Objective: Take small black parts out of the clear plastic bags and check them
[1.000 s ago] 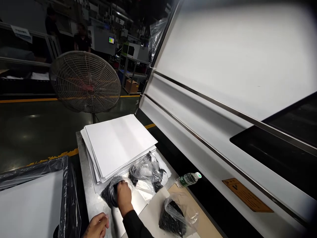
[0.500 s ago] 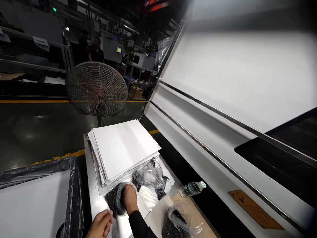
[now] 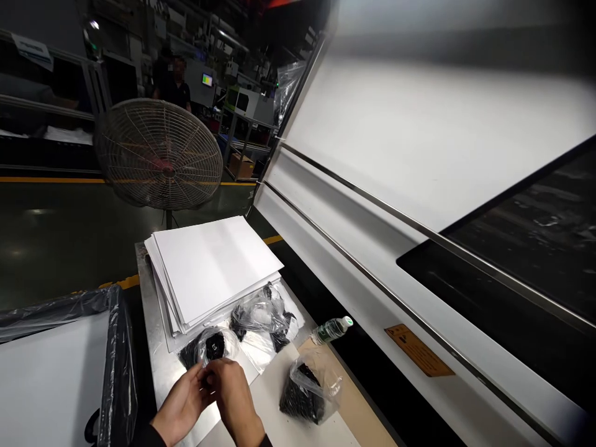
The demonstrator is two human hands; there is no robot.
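Observation:
My left hand [image 3: 182, 400] and my right hand [image 3: 233, 394] meet over the near part of the metal table [image 3: 153, 310]. Their fingers are curled and pressed together at the tips; whatever they may hold is hidden or too small to make out. Just beyond the fingertips sits an opened clear plastic bag [image 3: 228, 340] of small black parts [image 3: 214, 346]. Another clear bag with black contents [image 3: 261, 313] lies to its right, against the paper stack. A third bag of black pieces [image 3: 302, 392] stands right of my right hand on a pale board [image 3: 261, 410].
A tall stack of white sheets [image 3: 214, 267] covers the table's far half. A water bottle [image 3: 331, 330] lies at the right edge, beside a large white machine [image 3: 354, 236]. A black-lined bin [image 3: 116, 347] stands left. Behind are a caged fan [image 3: 161, 155] and a person [image 3: 174, 87].
My right hand has come out of the opened bag and back toward me, meeting my left hand. The view has turned slightly right.

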